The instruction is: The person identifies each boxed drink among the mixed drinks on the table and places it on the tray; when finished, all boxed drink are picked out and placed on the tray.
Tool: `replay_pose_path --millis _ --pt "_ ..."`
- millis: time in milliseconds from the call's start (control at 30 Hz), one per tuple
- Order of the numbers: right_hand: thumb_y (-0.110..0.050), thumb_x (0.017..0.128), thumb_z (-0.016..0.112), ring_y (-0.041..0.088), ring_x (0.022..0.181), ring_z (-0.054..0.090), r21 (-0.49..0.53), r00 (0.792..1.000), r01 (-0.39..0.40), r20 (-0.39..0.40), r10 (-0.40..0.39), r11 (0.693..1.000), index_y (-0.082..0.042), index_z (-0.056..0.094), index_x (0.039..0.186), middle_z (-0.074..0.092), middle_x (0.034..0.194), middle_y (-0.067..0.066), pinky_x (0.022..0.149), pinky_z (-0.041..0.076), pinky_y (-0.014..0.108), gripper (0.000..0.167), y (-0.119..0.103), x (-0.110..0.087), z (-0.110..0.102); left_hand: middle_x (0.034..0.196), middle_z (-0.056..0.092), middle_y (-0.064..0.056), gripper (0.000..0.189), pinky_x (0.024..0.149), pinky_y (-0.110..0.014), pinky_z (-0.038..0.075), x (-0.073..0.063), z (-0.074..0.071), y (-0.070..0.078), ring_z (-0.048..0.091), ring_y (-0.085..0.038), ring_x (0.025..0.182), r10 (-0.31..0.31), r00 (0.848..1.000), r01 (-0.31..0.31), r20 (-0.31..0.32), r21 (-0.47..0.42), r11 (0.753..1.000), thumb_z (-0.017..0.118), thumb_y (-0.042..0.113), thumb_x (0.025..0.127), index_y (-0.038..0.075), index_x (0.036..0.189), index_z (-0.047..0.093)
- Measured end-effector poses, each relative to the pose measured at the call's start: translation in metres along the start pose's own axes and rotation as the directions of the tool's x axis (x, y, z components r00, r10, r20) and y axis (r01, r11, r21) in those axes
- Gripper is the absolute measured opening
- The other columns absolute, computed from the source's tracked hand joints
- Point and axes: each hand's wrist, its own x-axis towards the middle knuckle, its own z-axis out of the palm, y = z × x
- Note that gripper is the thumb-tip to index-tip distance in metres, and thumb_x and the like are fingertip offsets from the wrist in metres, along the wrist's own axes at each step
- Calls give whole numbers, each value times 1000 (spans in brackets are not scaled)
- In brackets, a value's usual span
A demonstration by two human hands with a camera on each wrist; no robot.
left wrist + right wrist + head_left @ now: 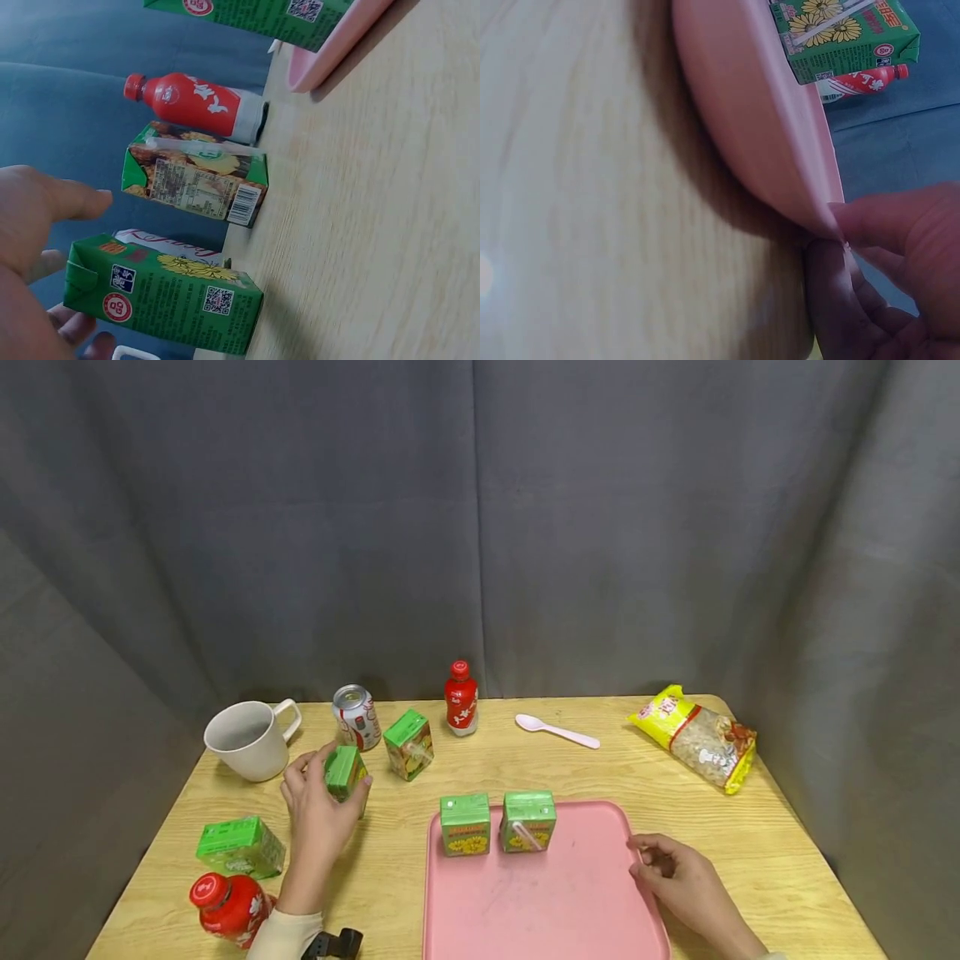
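Observation:
My left hand (322, 814) is around a green drink carton (343, 772) standing on the table at the left. In the left wrist view the thumb (82, 201) is apart from this carton (165, 296), and the other fingers are partly hidden behind it. My right hand (682, 881) pinches the right rim of a pink tray (555, 910) between thumb and fingers; the right wrist view shows the pinch on the tray edge (810, 202). Two more green cartons, one (465, 827) beside the other (528, 822), stand at the tray's far left.
Behind the left hand are a white mug (251, 743), a silver can (357, 718) and another carton (409, 747). A red bottle (461, 702), pink spoon (558, 731) and yellow snack bag (701, 739) line the back. Near the left forearm are a carton (242, 850) and red bottle (232, 906).

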Motion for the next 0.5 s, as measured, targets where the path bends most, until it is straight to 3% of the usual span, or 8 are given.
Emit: replay_pose_path --millis 267,500 --pt "-11 91 78 12 76 62 4 1000 -11 -2 11 1000 -10 72 117 66 90 1 64 52 25 27 -1 -1 0 132 42 -24 54 98 -58 33 2 2 2 35 -44 126 -88 994 89 64 -14 996 81 18 88 5 136 60" --pt "-12 91 78 12 75 62 -9 1000 -5 -1 5 1000 -11 72 118 65 91 1 64 52 25 28 0 1 0 127 49 -24 42 95 -56 36 4 6 -2 43 -44 120 -72 997 72 25 -16 997 78 14 90 6 130 66"
